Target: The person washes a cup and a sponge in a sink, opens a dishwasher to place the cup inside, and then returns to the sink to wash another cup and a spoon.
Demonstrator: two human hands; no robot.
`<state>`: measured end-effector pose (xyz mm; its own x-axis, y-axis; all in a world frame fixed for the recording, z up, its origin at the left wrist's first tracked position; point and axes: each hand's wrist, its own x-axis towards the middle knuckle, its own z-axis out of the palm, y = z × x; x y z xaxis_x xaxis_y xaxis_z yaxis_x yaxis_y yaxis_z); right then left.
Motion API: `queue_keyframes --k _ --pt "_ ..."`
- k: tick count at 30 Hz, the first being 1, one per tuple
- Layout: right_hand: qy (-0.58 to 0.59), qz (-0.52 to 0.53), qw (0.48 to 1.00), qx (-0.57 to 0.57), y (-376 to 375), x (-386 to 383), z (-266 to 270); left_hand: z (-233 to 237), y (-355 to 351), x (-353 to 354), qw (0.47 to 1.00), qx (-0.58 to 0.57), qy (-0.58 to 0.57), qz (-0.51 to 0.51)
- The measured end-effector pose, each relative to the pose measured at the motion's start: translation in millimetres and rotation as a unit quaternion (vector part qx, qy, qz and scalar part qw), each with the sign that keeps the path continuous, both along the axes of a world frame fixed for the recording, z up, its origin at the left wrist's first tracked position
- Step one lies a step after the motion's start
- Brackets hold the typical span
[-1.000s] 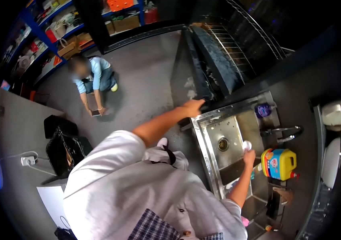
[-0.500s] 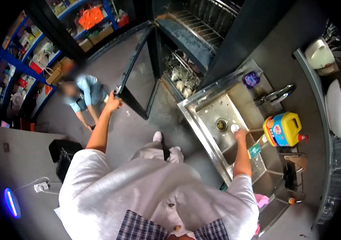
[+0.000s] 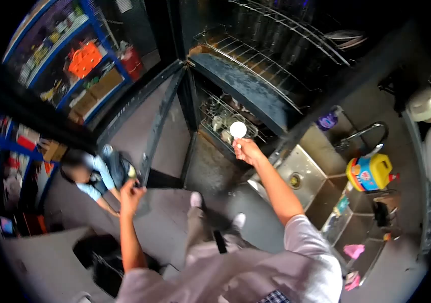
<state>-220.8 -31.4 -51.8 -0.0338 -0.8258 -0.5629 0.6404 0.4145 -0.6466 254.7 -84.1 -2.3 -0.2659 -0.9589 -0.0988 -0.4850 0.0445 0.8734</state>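
My right hand point(image 3: 247, 150) pinches a small round white dish point(image 3: 238, 130) by its lower edge. The dish overlaps the lower rack point(image 3: 208, 121) of the dark cabinet in this view, where several pale dishes lie. My left hand point(image 3: 132, 196) is right at the near corner of the glass cabinet door point(image 3: 166, 136). Its thumb and fingers are apart, and the door stands swung open. Above the lower rack run a grey shelf board point(image 3: 235, 83) and an upper wire rack point(image 3: 256, 55).
A steel sink point(image 3: 306, 161) with a faucet point(image 3: 362, 134) is at the right. By it stand a yellow jug point(image 3: 369, 172) and a purple bottle point(image 3: 327, 120). On the left, a person point(image 3: 102, 177) in light blue crouches near blue shelving point(image 3: 49, 55).
My right hand has moved from over the sink to in front of the cabinet, carrying the white dish. My view has turned toward the cabinet. My left hand stays by the door corner.
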Motion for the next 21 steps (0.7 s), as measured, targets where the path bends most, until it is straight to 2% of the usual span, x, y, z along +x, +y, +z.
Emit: queue_keyframes --k 1,2,3,4,5,7,8,11,13,14,15,17,21 --pt "-0.015 -0.016 1.0 0.02 -36 5 -13 4 -12 10 0.995 -0.021 -0.081 -0.051" --pt "-0.015 -0.039 0.999 0.027 -72 5 -36 -16 -24 27 0.996 0.023 -0.063 -0.052" --pt "-0.02 -0.118 0.988 0.098 -116 4 -54 -3 -32 24 0.995 0.037 -0.072 -0.057" --pt "0.066 -0.114 0.988 0.081 -145 5 -61 6 -44 26 0.987 -0.027 -0.109 -0.116" --pt "0.05 -0.061 0.995 0.056 -171 -11 -84 -10 -51 38 0.994 0.026 -0.087 -0.068" --pt "0.118 -0.103 0.986 0.054 -230 -23 -113 1 -64 39 0.993 0.023 -0.093 -0.07" --pt "0.124 -0.121 0.976 0.129 -254 -28 -110 -1 -70 46 0.991 0.004 -0.109 -0.077" --pt "0.144 -0.138 0.972 0.124 -296 -54 -131 -9 -84 60 0.99 -0.008 -0.109 -0.093" --pt "0.042 -0.112 0.988 0.098 -322 -119 -216 3 -95 53 0.988 -0.016 -0.112 -0.108" --pt "0.02 -0.153 0.981 0.118 -330 -134 -235 -4 -97 56 0.99 -0.037 -0.089 -0.106" --pt "0.0 -0.169 0.978 0.119 -328 -127 -223 -8 -98 58 0.992 -0.056 -0.058 -0.095" --pt "-0.029 -0.165 0.977 0.13 -334 -136 -223 -3 -104 54 0.994 -0.013 -0.032 -0.106" --pt "-0.053 -0.214 0.955 0.198 -339 -119 -184 -5 -120 61 0.98 0.065 -0.088 -0.169"
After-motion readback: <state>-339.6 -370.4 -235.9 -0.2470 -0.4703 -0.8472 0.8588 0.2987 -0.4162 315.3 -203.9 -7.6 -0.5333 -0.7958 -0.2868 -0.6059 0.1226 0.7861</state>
